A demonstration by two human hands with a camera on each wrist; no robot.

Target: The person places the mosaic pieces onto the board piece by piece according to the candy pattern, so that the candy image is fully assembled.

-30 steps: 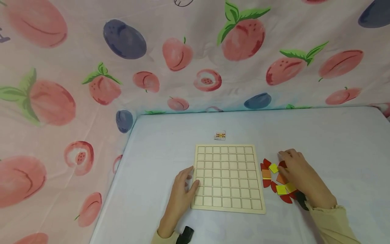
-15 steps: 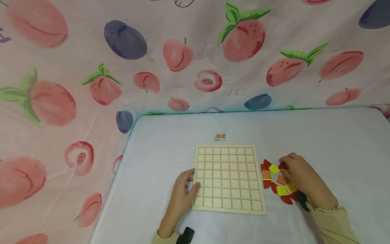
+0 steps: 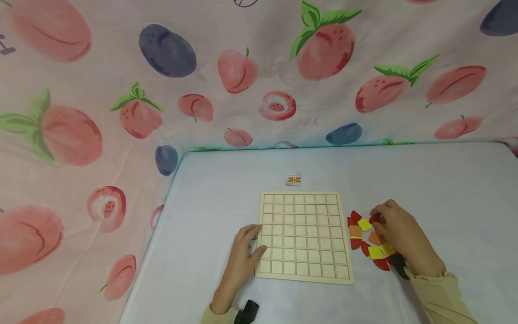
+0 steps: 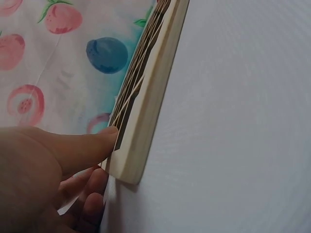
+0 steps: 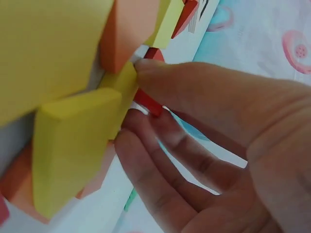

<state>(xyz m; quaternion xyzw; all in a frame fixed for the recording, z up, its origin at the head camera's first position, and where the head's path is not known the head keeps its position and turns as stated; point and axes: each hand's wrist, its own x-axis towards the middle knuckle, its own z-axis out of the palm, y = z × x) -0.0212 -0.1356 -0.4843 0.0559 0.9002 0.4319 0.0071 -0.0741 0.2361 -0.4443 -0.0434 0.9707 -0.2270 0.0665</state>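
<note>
Head view: right hand (image 3: pixel 399 228) has barely shifted over the blocks (image 3: pixel 375 253) beside the board (image 3: pixel 301 230), fingers (image 5: pixel 150 180) nearly closed, seemingly pinching a yellow block (image 5: pixel 126 90); left hand (image 3: pixel 241 258) grips the board's edge. Still picking stage, I'd say.

Beige long sleeves here: the right sleeve (image 3: pixel 443 297) sits around 4 o'clock in the head view, creased with a kinda frilly cuff (image 3: pixel 429 279), the left sleeve (image 3: pixel 218 316) near 6 o'clock. Left hand (image 3: pixel 241 261) has a chunky black gadget (image 3: pixel 247 312) at its wrist's 4 o'clock, right hand (image 3: pixel 400 229) a partly hidden dark gadget (image 3: pixel 399 266) around 9.
</note>
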